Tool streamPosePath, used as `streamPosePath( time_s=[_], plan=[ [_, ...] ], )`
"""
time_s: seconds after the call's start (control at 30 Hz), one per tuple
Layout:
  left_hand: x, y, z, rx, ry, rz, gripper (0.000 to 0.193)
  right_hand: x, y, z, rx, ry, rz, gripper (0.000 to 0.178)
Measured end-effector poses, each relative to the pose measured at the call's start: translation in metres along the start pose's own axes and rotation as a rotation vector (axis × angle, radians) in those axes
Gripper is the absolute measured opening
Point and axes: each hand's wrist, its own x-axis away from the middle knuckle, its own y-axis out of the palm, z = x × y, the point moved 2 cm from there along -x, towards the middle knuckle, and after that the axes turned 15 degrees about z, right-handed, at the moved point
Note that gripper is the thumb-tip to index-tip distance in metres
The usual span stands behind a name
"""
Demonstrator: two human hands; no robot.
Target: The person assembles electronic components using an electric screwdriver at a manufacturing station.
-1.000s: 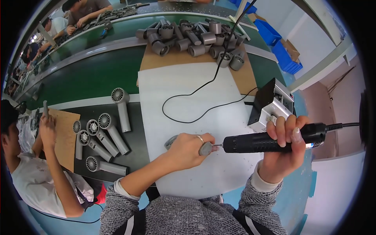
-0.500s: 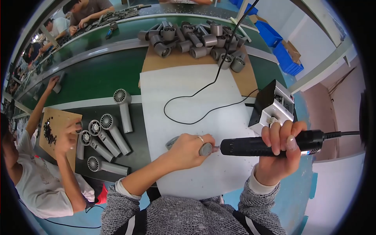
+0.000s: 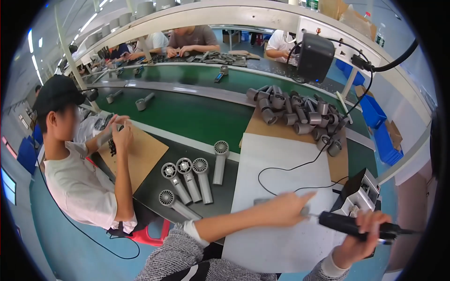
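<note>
My left hand (image 3: pixel 286 208), smeared by motion, is closed around a grey handheld fan body (image 3: pixel 260 201) over the white sheet, its index finger stretched forward. Most of the fan body is hidden by the hand. In my right hand (image 3: pixel 362 232) is a black electric screwdriver (image 3: pixel 340 223), lying nearly level. Its thin bit points left and reaches the end of the grey piece beside my left fingers; whether it touches a screw is too blurred to tell. Several grey handheld fans (image 3: pixel 200 175) lie on the dark table left of the sheet.
Grey fan housings (image 3: pixel 304 110) are heaped on brown cardboard at the back. A silver-and-black box (image 3: pixel 363 192) stands right of the white sheet (image 3: pixel 262 248). Black cable (image 3: pixel 276 168) loops across the sheet. At left, a co-worker (image 3: pixel 86 182) handles a grey piece. Overhead hangs a black box (image 3: pixel 316 58).
The view has swung left and up, so the table appears farther right. My left index finger is now extended. The co-worker's hands have come together around a grey piece.
</note>
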Motion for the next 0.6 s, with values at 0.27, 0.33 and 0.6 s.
streamPosePath(
  time_s=[0.27, 0.33, 0.6],
  plan=[
    [-0.089, -0.112, 0.046, -0.119, 0.209, 0.377, 0.042, -0.007, -0.032, -0.027, -0.084, 0.090, -0.040, 0.015],
    [-0.062, -0.092, 0.006, -0.246, 0.309, 0.264, 0.040, -0.003, -0.045, -0.023, 0.017, 0.129, 0.001, 0.015],
    [0.026, -0.167, -0.164, -0.800, 0.021, 0.175, 0.049, -0.004, -0.060, -0.037, 0.058, 0.130, 0.117, 0.008]
  ],
)
